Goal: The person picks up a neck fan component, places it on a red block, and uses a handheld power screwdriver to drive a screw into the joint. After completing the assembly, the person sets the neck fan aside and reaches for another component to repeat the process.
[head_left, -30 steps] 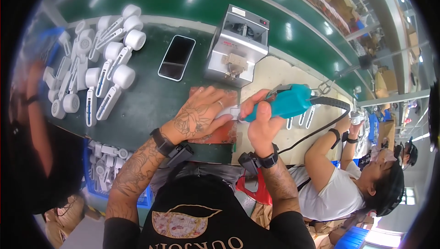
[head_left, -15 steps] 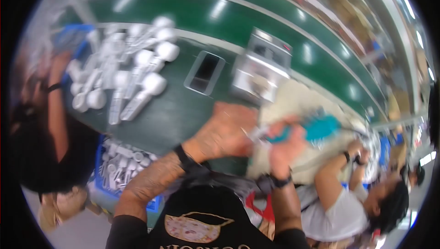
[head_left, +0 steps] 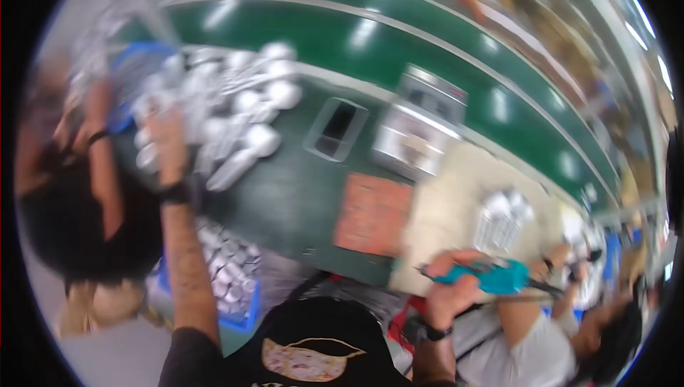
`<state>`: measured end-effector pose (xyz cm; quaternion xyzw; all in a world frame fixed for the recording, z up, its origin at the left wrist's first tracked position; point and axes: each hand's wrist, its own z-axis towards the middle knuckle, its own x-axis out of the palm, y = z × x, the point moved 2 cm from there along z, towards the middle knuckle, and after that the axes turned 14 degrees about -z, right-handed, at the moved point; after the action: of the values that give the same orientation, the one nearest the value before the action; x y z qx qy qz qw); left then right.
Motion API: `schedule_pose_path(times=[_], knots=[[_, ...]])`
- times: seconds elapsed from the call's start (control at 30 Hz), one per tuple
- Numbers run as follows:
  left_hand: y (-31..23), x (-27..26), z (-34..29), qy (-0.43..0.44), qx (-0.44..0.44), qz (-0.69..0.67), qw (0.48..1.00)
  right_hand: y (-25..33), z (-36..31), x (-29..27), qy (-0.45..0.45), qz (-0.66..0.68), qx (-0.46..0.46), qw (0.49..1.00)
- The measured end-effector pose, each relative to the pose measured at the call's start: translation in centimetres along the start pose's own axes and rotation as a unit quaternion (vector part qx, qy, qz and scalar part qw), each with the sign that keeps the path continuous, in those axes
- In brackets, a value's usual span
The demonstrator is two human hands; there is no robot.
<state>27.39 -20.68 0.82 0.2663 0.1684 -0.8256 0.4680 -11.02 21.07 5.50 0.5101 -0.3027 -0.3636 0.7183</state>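
My left hand [head_left: 167, 134] reaches to the pile of white long-handled scoops [head_left: 262, 140] on the left of the green table. Its fingers are smeared by motion, so whether they grip a scoop cannot be made out. Over the near edge of the cream mat [head_left: 445, 194], my right hand [head_left: 456, 296] is closed around a teal handheld power tool [head_left: 502, 277]. The tool's thin dark tip points left, and a dark cable or end shows on its right. Beyond the tool, several white scoops [head_left: 504, 217] lie side by side on the mat.
A reddish square pad [head_left: 374, 214] lies left of the mat. Behind it are a silver box-shaped device [head_left: 420, 127] and a phone-like dark slab in a clear tray [head_left: 336, 129]. A blue bin of white parts [head_left: 231, 280] stands below the table. Co-workers sit close on both sides.
My left hand has left my right hand and swung far left to the scoops. My right hand has moved nearer me with the power tool. The red pad and scoops on the mat are uncovered.
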Motion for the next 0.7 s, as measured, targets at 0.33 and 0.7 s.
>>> schedule_pose_path(times=[0.33,0.7], knots=[[-47.6,-3.9,2.0,0.341,0.094,-0.662,0.661,2.3,-1.5,-3.0,0.011,-0.016,0.025,1.000],[-55.3,-0.8,-2.0,0.417,0.029,-0.635,0.650,1.0,-1.8,-4.9,-0.040,-0.123,0.025,0.991]])
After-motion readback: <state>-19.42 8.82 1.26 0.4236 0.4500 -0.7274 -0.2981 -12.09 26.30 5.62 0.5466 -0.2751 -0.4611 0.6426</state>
